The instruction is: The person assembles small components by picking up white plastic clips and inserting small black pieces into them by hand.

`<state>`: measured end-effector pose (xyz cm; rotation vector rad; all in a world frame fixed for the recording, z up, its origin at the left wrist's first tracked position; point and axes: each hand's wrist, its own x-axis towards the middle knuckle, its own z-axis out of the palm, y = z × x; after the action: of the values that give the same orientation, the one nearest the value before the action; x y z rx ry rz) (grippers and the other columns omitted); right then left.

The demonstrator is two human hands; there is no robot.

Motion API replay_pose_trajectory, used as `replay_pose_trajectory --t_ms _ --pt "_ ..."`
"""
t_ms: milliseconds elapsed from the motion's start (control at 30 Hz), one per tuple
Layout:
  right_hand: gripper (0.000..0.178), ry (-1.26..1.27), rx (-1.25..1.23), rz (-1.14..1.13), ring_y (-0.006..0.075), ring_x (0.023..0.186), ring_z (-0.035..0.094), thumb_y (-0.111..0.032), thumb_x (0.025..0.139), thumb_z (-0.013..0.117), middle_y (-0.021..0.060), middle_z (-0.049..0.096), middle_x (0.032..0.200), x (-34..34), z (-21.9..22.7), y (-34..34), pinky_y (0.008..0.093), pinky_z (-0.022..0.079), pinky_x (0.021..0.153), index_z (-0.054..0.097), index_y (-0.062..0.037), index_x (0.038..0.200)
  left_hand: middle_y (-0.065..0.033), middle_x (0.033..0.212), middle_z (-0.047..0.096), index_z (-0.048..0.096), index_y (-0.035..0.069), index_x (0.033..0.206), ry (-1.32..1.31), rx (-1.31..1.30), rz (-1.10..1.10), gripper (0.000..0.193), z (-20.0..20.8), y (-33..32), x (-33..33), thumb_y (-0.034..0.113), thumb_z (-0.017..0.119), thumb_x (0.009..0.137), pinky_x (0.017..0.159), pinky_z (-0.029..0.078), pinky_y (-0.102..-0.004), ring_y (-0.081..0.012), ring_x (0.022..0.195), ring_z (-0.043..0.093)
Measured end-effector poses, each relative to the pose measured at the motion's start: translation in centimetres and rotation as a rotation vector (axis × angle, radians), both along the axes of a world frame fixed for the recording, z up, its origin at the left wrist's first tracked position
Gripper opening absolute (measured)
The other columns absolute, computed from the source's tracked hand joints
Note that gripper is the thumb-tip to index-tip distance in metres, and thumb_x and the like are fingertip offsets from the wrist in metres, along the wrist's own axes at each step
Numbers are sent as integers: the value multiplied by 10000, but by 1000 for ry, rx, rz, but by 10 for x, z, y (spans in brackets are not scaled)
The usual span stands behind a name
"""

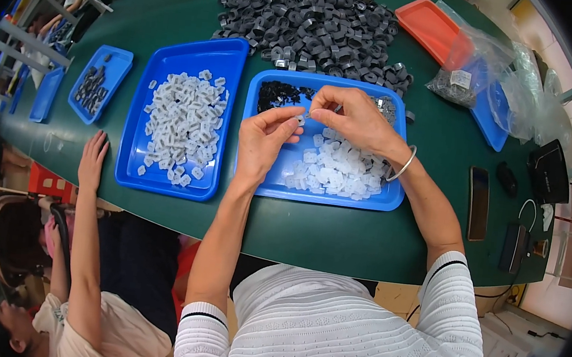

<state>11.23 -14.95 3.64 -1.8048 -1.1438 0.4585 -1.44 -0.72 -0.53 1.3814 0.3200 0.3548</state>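
Over the middle blue tray (339,200), my two hands are held close together. Between the thumb and fingers of my left hand (267,135) is a small white plastic part (300,119). My right hand (356,118) is pinched right beside it; whatever its fingertips hold is too small to make out. Below the hands, a heap of flat white plastic pieces (339,167) lies in the tray. Small black parts (279,95) are at its far left corner, and small silvery metal parts (385,109) at its far right, partly hidden by my right hand.
A blue tray of white plastic parts (184,122) stands to the left, with a smaller tray of dark parts (91,92) beyond. Dark grey ring-shaped parts (309,24) are piled behind. At right are an orange tray (427,26), plastic bags and a phone (478,202). A co-worker's hand (93,158) rests at the table edge.
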Motion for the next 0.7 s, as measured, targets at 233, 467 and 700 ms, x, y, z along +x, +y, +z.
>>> replay_pose_trajectory --t_ms 233,467,700 --pt "120 -97 -110 -29 137 631 566 -117 831 610 61 596 678 -4 -6 4 294 448 593 593 0 815 -112 946 666 628 -40 1065 19 -50 2 207 6 -3 -1 -3 622 862 703 541 -229 -137 809 658" --pt "124 -196 -102 -58 197 614 586 -117 820 613 99 593 667 -8 -7 5 320 456 584 581 1 799 -104 906 672 636 -43 1020 -2 80 62 184 1 -3 -1 -5 646 841 719 520 -226 -129 792 649" --pt "138 58 9 -14 113 673 575 -121 836 642 44 613 730 -4 -24 8 282 467 605 598 7 810 -100 901 679 644 -45 1015 0 247 137 179 6 -9 -3 0 649 841 718 518 -229 -127 772 651"
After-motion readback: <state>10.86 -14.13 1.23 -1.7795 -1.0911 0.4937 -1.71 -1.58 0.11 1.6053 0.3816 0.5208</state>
